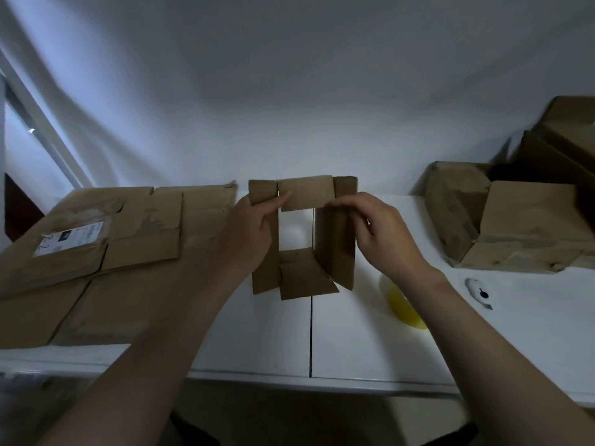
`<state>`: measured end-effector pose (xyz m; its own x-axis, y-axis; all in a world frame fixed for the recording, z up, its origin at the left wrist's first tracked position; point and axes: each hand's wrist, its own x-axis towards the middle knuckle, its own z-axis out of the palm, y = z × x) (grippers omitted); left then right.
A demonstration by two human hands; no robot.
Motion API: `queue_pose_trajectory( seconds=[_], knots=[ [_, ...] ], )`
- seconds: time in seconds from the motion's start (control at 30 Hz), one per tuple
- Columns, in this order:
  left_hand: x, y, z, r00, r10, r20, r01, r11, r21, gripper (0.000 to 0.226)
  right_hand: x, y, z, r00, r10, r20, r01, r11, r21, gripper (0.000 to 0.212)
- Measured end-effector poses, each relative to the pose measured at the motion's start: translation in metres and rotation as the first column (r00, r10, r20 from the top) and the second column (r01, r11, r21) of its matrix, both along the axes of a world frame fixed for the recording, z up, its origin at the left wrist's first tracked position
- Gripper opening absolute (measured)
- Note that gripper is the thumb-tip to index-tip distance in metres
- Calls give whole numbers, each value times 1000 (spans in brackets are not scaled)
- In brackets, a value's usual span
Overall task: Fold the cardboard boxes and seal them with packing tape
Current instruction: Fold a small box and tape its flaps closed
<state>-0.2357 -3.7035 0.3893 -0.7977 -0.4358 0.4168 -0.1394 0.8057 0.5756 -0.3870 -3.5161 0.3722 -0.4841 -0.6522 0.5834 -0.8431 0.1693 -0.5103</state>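
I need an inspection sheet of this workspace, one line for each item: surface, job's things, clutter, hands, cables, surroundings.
Surface: white table, with a dark seam down its middle.
Job's things: small cardboard box, flaps unfolded, table showing through it, no tape seen on it; yellow tape roll on the table, partly behind the right forearm; flattened cardboard with a label, at the left.
Clutter: white cutter and crumpled boxes at the right.
Hands: left hand grips the box's left wall; right hand pinches its right side near the far flap.
Cables: nothing seen.
Surroundings: white wall; window frame at the left.
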Motion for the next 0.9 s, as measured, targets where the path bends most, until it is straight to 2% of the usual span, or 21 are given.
queue_pose_trajectory(
  seconds=[0.07, 0.1, 0.2, 0.23, 0.3, 0.37, 0.5, 0.6, 0.7, 0.8, 0.9],
  knots=[
    [-2, -4, 4, 999, 45, 0, -45, 999, 29, 53, 2, -4, -1, 997, 5, 77, -9, 998, 58, 43],
    [-2, -6, 6, 998, 59, 2, -59, 997, 44, 53, 3, -4, -1, 989, 30, 142, -46, 993, 111, 58],
    [0, -13, 7, 997, 72, 23, -73, 996, 58, 54, 5, -1, -1, 941, 124, 314, -224, 926, 305, 130],
    [0, -14, 7, 997, 64, 29, -66, 996, 59, 54, 6, 1, -2, 943, 135, 304, -248, 893, 374, 145],
    [0, -14, 6, 998, 46, 37, -49, 996, 74, 55, 7, 4, -5, 972, 124, 201, -208, 852, 480, 155],
    [0, -14, 6, 998, 39, 45, -43, 996, 82, 54, 9, 4, -7, 987, 106, 123, -152, 866, 476, 149],
    [2, -9, 6, 999, 44, 31, -48, 992, 119, 53, 12, 0, -12, 999, 34, -10, -27, 918, 396, 116],
    [5, 0, 3, 1000, 16, -6, -14, 982, 191, 52, 22, -8, -22, 996, -36, -80, 60, 944, 324, 111],
    [8, 4, 1, 999, 17, -39, -8, 973, 229, 51, 34, -19, -33, 997, -75, 22, 68, 974, 214, 114],
    [10, 3, -1, 998, 48, -31, -39, 970, 240, 49, 42, -26, -35, 988, -50, 145, 29, 990, 140, 92],
    [10, 6, -1, 997, 22, -68, -5, 973, 232, 52, 50, -29, -30, 963, -19, 268, -28, 985, 170, 82]
  ],
)
